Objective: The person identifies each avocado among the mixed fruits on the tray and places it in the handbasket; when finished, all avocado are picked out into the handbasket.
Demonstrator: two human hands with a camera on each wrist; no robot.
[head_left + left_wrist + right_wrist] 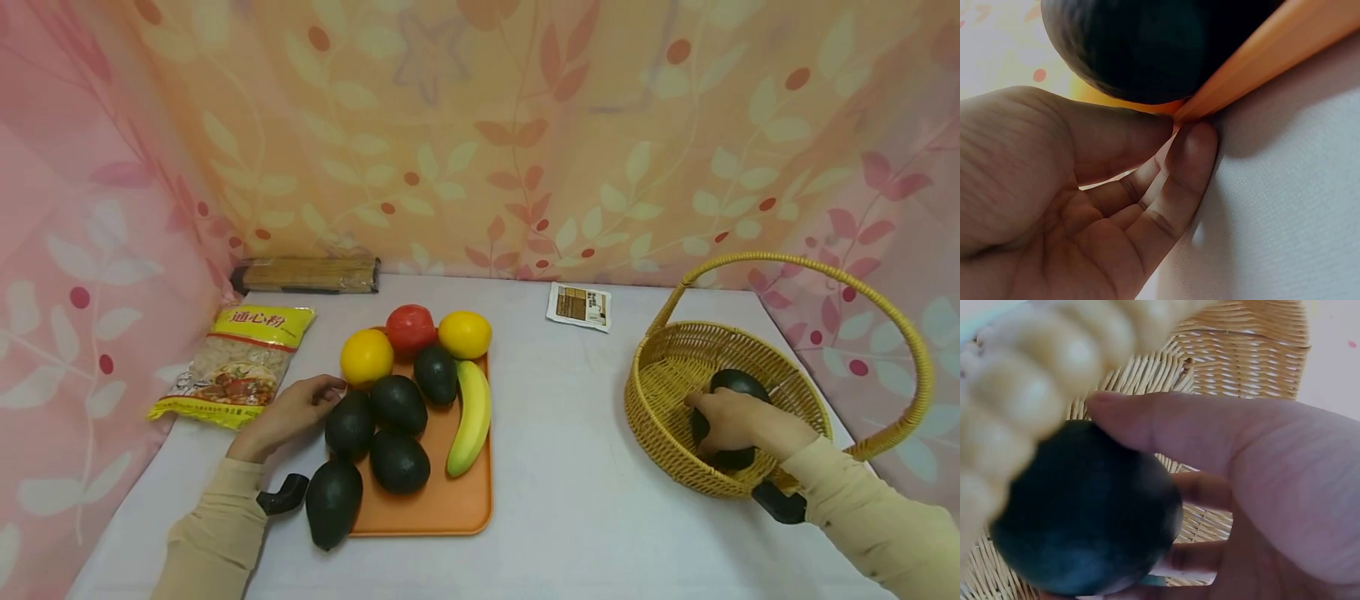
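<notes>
At its left edge, my left hand (294, 414) pinches the rim of an orange tray (450, 512) between thumb and fingers; the rim (1235, 78) shows at the fingertips in the left wrist view. Several dark avocados (400, 461), a banana (471, 417), two yellow round fruits (367, 358) and a red fruit (410, 330) lie on the tray. One avocado (334, 503) hangs over its left edge. Inside the wicker basket (654, 442), my right hand (731, 422) grips an avocado (1085, 512), thumb on one side and fingers on the other. Another dark avocado (741, 383) shows beyond that hand.
The basket's tall handle (892, 310) arches over its right side. A yellow pasta bag (238, 367) lies left of the tray. At the back are a bundle of thin sticks (307, 275) and a white sachet (579, 306). Patterned cloth (480, 142) walls the table in.
</notes>
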